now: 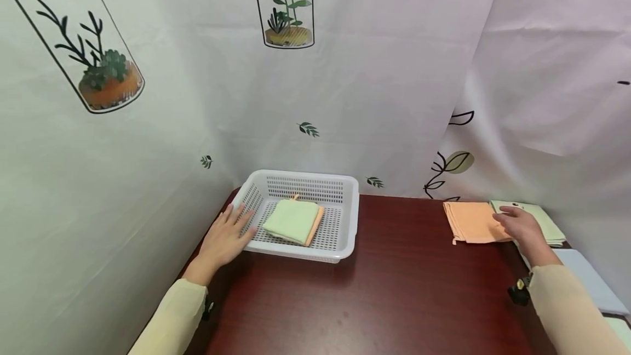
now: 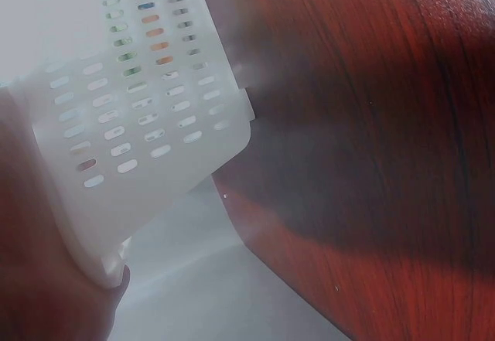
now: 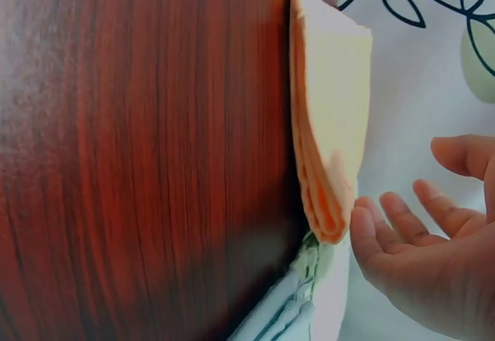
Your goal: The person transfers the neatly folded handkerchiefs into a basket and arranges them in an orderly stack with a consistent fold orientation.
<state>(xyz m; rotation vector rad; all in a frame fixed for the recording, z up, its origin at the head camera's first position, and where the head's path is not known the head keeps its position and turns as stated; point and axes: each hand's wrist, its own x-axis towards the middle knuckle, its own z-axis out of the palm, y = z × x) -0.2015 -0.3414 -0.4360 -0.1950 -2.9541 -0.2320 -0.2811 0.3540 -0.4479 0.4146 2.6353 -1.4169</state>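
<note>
The dark red wooden table (image 1: 394, 289) is filling the near ground, with both cream sleeves reaching forward over it. The left hand (image 1: 224, 240) is lying flat on the table with its fingers straight and slightly apart, fingertips pressing against the left wall of the white basket (image 1: 345, 218); it is gripping nothing. In the left wrist view the basket wall (image 2: 139, 117) is standing right against the palm. Inside the basket, a folded green cloth (image 1: 291, 221) is lying on top of a folded orange cloth (image 1: 315, 226), of which only the edge is showing. Over on the right, the right hand (image 1: 522, 229) is resting with relaxed, spread fingers on the edge of the stack of orange cloths (image 1: 470, 222); the right wrist view is showing the open palm (image 3: 433, 256) just beside the stack's corner (image 3: 329, 163), not pinching it. Just behind, a stack of green cloths (image 1: 547, 221) is lying against the leaf-printed curtain (image 1: 345, 97).
</note>
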